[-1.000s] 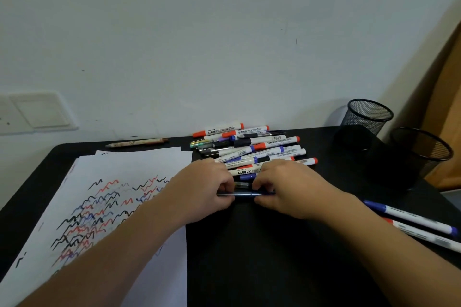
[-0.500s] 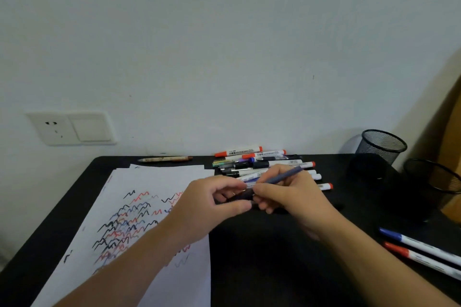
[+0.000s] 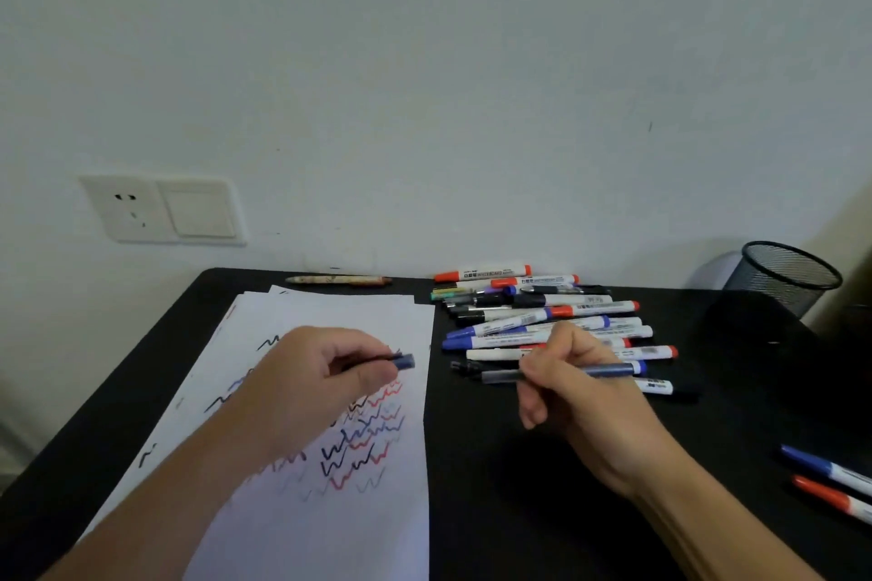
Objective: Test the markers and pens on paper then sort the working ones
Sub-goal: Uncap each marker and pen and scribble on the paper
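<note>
From the head camera, you look down on a black worktop [image 3: 542, 486] set against a pale wall. Your left hand [image 3: 311, 373] hovers over the paper [image 3: 330, 533], its fingers curled round a small dark blue pen cap [image 3: 402, 360], which pokes out to the right between thumb and forefinger. Your right hand [image 3: 571, 382] is over the bare worktop just right of the paper's edge, its fingers pinching a slim pen [image 3: 561, 373] with a clear front part and a dark blue barrel. The pen lies nearly level, its writing end pointing left toward the paper, its back end over the pile.

The paper is a small stack of white sheets on the left half of the worktop, its top sheet covered with rows of zigzag scribbles [image 3: 363, 439] in black, red and blue. Part of the scribbles is hidden under your left hand.

Behind your right hand lies a loose pile of markers and pens [image 3: 542, 311], mostly white barrels with red, blue or black caps, lying roughly side by side and reaching to the wall. Left of the pile, along the wall edge, a brownish pencil-like stick [image 3: 337, 280] lies alone. At the far right stands a black mesh cup [image 3: 788, 276]. Near the right edge two more markers lie side by side, one blue-capped [image 3: 821, 467] and one red-capped [image 3: 830, 498], well apart from the pile. On the wall to the left is a white socket and switch plate [image 3: 163, 209].
</note>
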